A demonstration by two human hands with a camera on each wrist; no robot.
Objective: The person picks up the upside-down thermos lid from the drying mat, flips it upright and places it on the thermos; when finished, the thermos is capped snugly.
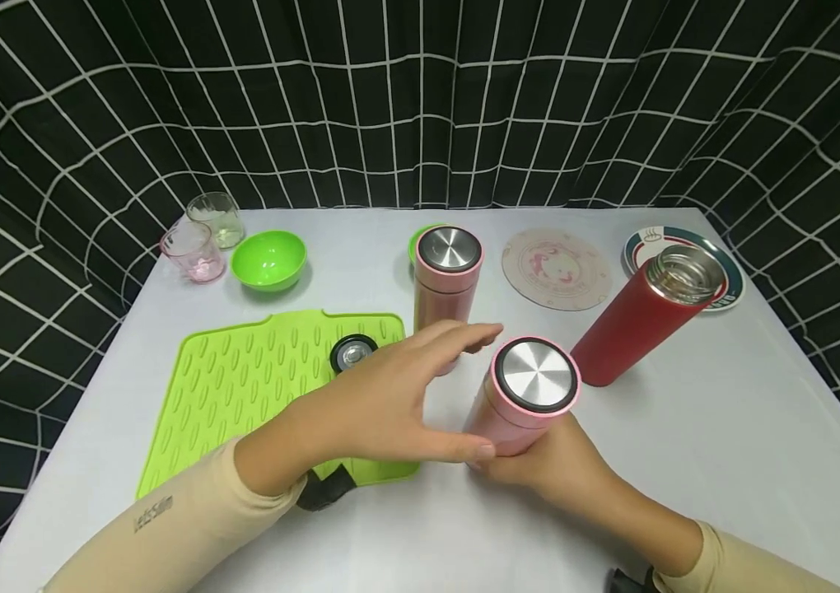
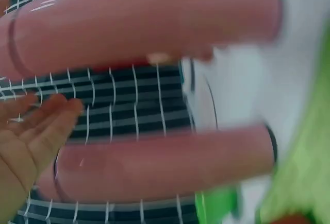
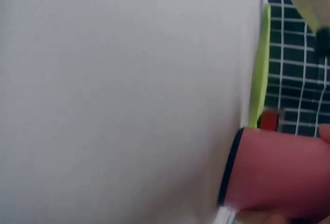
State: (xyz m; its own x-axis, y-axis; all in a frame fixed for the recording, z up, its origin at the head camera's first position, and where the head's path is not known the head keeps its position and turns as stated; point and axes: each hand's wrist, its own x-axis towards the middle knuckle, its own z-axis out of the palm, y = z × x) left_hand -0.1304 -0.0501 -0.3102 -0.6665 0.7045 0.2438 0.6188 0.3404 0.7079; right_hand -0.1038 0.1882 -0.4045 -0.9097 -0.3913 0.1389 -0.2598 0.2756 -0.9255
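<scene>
pink is the nearer flask (image 1: pixel 512 424), and it is inside the grip of the right hand (image 1: pixel 553 465), whose fingers and thumb are closed around its lower body. this flask is in the front middle of the white table (image 1: pixel 420 535), with its silver lid (image 1: pixel 536 375) on; whether its base touches the table, one cannot tell. the left hand (image 1: pixel 390 399) is spread, with the thumb well apart from the other fingers, and it holds nothing. its thumb is very near the gripped flask, but if they touch is not clear.

just behind the left hand stands a second pink flask (image 1: pixel 445 301), also with a lid. to the right, a red flask (image 1: pixel 635 325) is upright with its mouth uncovered, and its top hides one part of a plate (image 1: pixel 660 237). a pale round mat (image 1: pixel 557 270) lies between the second pink flask and this plate. on the left there is a green mat (image 1: pixel 242 387), and a round black-rimmed piece (image 1: pixel 353 352) rests on it. behind this mat are a green bowl (image 1: pixel 264 280), a pinkish glass (image 1: pixel 196 255) and a clear glass (image 1: pixel 216 221), placed near each other.
</scene>
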